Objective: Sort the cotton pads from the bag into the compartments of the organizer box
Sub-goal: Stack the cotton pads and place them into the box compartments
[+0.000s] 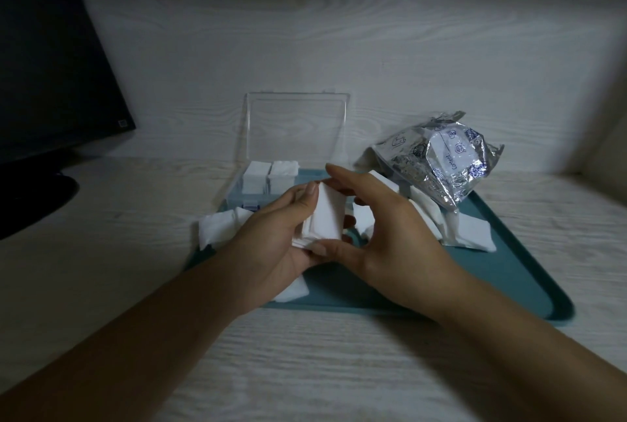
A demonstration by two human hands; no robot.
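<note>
Left hand (278,235) and right hand (383,231) grip a white, square-edged stack of cotton pads (325,218) before the organizer box (271,180), hiding its right compartments.

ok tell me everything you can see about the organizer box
The organizer box stands at the far left of the teal tray, its clear plastic lid open and propped nearly upright. The base looks pale blue with a blue front latch. Two far compartments hold neat stacks of white cotton pads. The hands hide most of its right and near parts, so the other compartments cannot be judged. Loose pads lie just in front of it; neither hand visibly touches it.
</note>
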